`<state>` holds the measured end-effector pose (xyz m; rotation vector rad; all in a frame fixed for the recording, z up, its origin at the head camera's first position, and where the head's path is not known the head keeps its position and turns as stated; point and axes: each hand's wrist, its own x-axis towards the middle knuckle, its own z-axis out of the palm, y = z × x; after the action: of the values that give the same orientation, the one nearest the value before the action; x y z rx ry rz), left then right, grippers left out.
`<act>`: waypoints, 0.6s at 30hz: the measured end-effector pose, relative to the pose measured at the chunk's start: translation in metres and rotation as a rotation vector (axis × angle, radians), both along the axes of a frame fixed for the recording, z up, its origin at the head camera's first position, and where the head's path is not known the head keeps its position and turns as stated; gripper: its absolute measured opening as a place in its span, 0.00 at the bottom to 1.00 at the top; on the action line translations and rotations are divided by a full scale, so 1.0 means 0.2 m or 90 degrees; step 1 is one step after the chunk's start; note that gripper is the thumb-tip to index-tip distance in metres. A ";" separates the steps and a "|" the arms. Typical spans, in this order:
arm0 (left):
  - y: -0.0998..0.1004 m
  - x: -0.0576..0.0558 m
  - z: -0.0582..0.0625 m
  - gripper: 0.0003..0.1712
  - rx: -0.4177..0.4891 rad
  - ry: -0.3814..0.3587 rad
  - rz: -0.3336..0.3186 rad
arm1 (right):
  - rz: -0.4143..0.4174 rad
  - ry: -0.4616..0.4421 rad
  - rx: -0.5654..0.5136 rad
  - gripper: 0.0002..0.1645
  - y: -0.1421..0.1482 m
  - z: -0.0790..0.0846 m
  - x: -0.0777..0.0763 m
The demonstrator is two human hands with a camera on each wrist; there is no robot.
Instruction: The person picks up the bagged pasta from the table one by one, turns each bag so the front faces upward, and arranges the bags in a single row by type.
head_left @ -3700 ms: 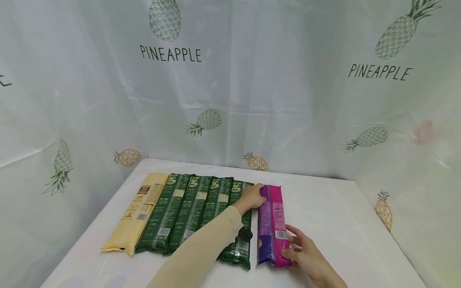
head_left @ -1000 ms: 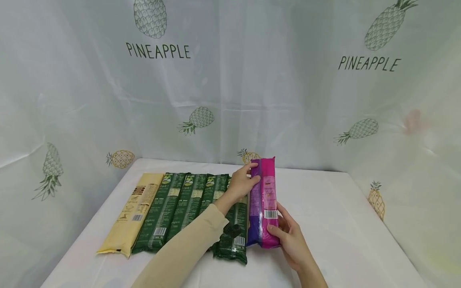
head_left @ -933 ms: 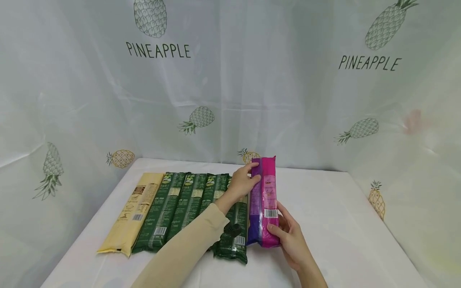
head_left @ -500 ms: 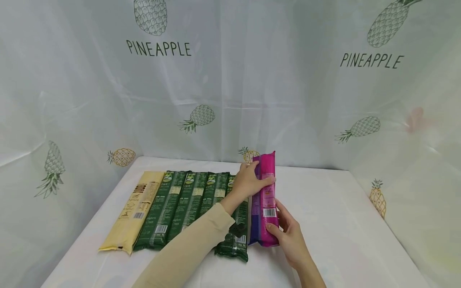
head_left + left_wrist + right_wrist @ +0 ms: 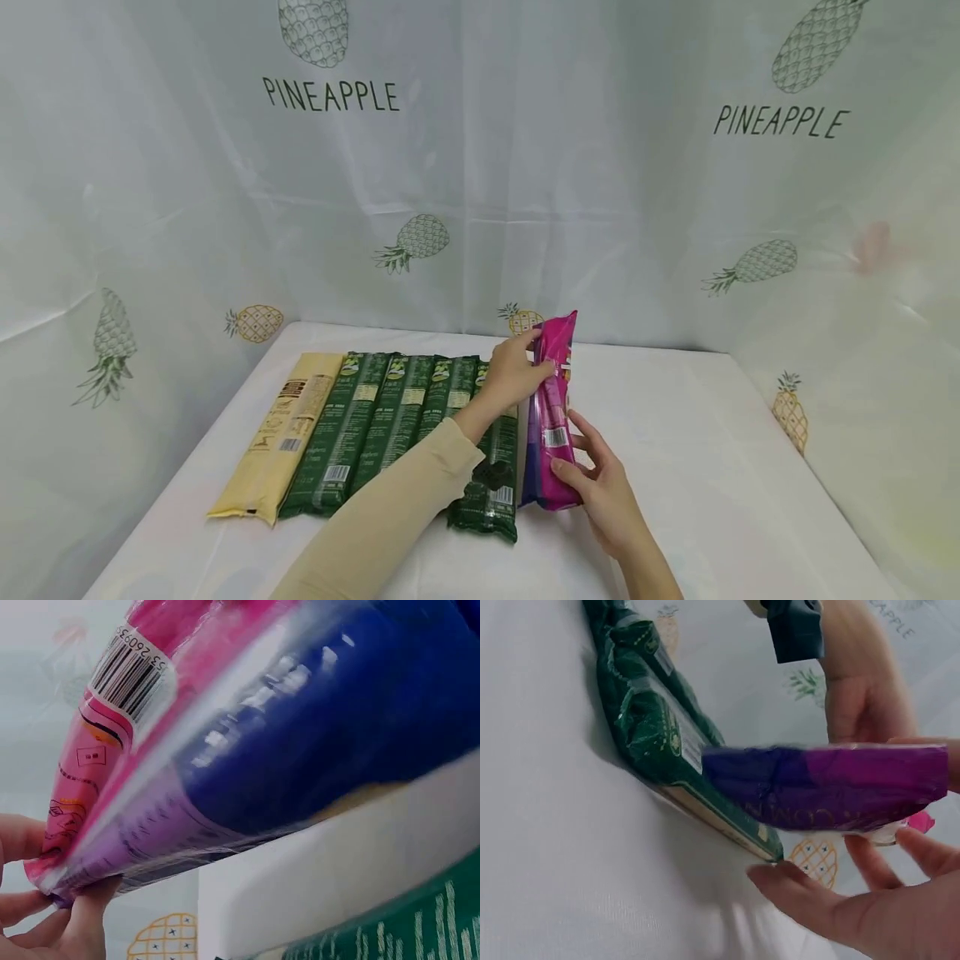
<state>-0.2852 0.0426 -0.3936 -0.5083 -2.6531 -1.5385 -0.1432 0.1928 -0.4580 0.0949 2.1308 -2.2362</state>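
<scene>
A long, pillow-shaped pink and purple packet [image 5: 551, 417] is held with its far end raised, rolled partly onto its edge. My left hand [image 5: 513, 373] grips its far part, thumb across the pink side. Near the lower end my right hand [image 5: 606, 492] holds the right side, thumb on the pink face and other fingers behind. In the left wrist view the packet's barcode and blue end [image 5: 337, 712] fill much of the picture. The right wrist view shows the packet's end [image 5: 825, 787] above the table, between my hands.
Several green spaghetti packets [image 5: 337, 442] lie side by side left of my hands, the rightmost partly under my left forearm [image 5: 397, 508]. A yellow packet [image 5: 277, 442] lies at the far left. A pineapple-print curtain [image 5: 570, 167] surrounds the white table [image 5: 697, 467].
The pink and purple packet, flat on the table earlier, has been lifted and is now rolled onto its edge. My left thumb has moved across onto its pink side.
</scene>
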 end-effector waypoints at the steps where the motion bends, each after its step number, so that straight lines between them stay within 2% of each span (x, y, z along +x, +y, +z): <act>1: 0.00 0.00 0.00 0.37 0.009 -0.004 -0.004 | 0.009 -0.010 -0.028 0.45 0.00 0.00 0.00; 6: 0.00 -0.02 0.01 0.37 0.058 -0.037 -0.013 | 0.031 -0.061 -0.142 0.41 0.03 0.01 -0.01; 11: 0.00 -0.02 0.02 0.36 0.089 -0.051 -0.013 | 0.050 -0.117 -0.200 0.38 0.03 -0.02 -0.02; 14: 0.00 -0.01 0.03 0.36 0.099 -0.065 -0.039 | 0.060 -0.123 -0.192 0.40 0.03 -0.03 -0.01; 18: 0.00 0.01 0.02 0.36 0.090 -0.076 -0.074 | 0.073 -0.101 -0.147 0.45 0.01 -0.03 -0.01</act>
<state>-0.2833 0.0427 -0.3903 -0.5899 -2.6160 -1.8280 -0.1448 0.1947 -0.4646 0.1320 1.7429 -2.3041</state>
